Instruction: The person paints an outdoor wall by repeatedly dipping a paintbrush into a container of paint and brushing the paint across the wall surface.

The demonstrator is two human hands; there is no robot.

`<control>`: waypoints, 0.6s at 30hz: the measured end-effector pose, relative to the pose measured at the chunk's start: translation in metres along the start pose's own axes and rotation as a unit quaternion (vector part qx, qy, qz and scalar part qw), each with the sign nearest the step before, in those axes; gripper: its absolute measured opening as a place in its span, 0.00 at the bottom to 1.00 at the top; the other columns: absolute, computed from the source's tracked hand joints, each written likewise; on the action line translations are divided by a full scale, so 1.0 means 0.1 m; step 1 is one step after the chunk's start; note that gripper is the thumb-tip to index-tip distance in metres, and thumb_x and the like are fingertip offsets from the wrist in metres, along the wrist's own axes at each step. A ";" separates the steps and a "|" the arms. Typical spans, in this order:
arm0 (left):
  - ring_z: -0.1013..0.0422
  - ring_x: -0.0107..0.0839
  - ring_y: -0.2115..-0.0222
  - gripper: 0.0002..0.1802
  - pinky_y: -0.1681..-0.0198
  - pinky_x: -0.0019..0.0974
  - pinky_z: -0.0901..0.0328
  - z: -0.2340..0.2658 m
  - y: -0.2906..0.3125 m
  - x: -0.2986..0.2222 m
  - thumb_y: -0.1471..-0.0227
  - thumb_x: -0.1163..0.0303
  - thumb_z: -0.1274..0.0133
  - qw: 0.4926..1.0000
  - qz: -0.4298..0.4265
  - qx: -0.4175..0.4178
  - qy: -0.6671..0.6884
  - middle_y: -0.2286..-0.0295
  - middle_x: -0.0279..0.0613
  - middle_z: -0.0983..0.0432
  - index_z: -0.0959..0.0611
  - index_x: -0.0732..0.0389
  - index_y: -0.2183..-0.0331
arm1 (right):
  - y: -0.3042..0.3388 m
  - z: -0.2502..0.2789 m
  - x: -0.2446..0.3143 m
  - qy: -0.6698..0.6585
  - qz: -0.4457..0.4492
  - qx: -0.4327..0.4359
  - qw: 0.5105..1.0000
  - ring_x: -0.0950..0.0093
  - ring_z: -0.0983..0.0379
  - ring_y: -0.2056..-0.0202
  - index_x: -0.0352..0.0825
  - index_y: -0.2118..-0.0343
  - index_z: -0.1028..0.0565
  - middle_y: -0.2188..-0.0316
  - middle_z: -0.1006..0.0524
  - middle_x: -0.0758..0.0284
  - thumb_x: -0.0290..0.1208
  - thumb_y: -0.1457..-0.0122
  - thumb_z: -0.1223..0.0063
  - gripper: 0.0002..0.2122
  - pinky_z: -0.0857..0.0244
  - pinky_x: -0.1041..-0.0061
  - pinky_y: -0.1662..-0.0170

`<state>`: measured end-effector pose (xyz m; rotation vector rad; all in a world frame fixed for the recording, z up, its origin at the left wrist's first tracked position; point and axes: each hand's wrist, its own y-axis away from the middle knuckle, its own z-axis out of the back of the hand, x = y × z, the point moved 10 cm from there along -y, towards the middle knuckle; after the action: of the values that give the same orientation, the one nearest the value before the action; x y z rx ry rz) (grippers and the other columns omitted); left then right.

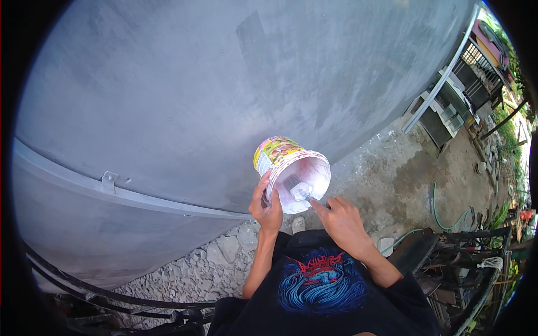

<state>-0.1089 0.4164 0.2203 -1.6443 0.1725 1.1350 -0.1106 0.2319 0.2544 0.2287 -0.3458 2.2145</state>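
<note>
A plastic bucket [278, 147] with a colourful yellow and pink label is tilted so that its mouth faces me; its white inside is smeared with paint. My left hand [267, 206] grips the bucket by its left rim, with the thumb over the edge and the other fingers around the outside. Inside the mouth is a paintbrush [301, 191], its bristles dark grey and its ferrule coated in white. My right hand [340, 219] is closed round the brush handle, just outside the rim. How much paint lies at the bottom is hard to see.
A large grey wall [168, 95] with uneven patches fills the far side, crossed at left by a ledge [61, 178]. Broken stones [196, 273] lie below. At right are concrete ground [409, 179], a green hose [443, 225], a metal frame [471, 246] and a discarded cabinet [440, 127].
</note>
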 end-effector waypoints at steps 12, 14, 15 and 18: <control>0.25 0.35 0.58 0.18 0.55 0.33 0.33 0.32 0.39 -0.09 0.47 0.84 0.49 0.974 0.098 -0.123 -0.163 0.57 0.49 0.22 0.25 0.66 0.52 | 0.27 -0.09 -0.43 -0.218 -0.011 0.012 0.976 0.64 0.24 0.68 0.35 0.54 0.21 0.67 0.21 0.57 0.33 0.43 0.43 0.14 0.31 0.68 0.66; 0.26 0.33 0.60 0.17 0.57 0.31 0.33 0.48 0.64 -0.01 0.45 0.82 0.49 0.963 0.145 -0.153 -0.167 0.58 0.47 0.22 0.25 0.67 0.52 | 0.40 -0.18 -0.60 -0.321 -0.047 0.031 0.945 0.67 0.24 0.70 0.34 0.54 0.21 0.67 0.20 0.57 0.33 0.41 0.44 0.14 0.32 0.71 0.67; 0.27 0.30 0.62 0.16 0.60 0.28 0.35 0.62 0.79 0.03 0.45 0.81 0.49 0.953 0.165 -0.196 -0.164 0.59 0.46 0.22 0.25 0.67 0.53 | 0.48 -0.27 -0.72 -0.377 -0.108 0.064 0.918 0.75 0.28 0.73 0.33 0.54 0.21 0.70 0.20 0.61 0.32 0.41 0.43 0.14 0.35 0.75 0.68; 0.28 0.26 0.64 0.16 0.65 0.25 0.38 0.93 1.24 0.08 0.44 0.79 0.49 0.926 0.203 -0.270 -0.168 0.59 0.44 0.23 0.25 0.68 0.53 | 0.58 -0.21 -0.93 -0.457 -0.162 0.063 0.872 0.84 0.34 0.74 0.32 0.54 0.21 0.73 0.21 0.69 0.30 0.41 0.42 0.13 0.39 0.81 0.70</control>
<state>-0.2348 0.4445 0.1338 -1.9038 -0.0317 1.8921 -0.1001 0.1356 0.1983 1.3234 -0.6100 1.6603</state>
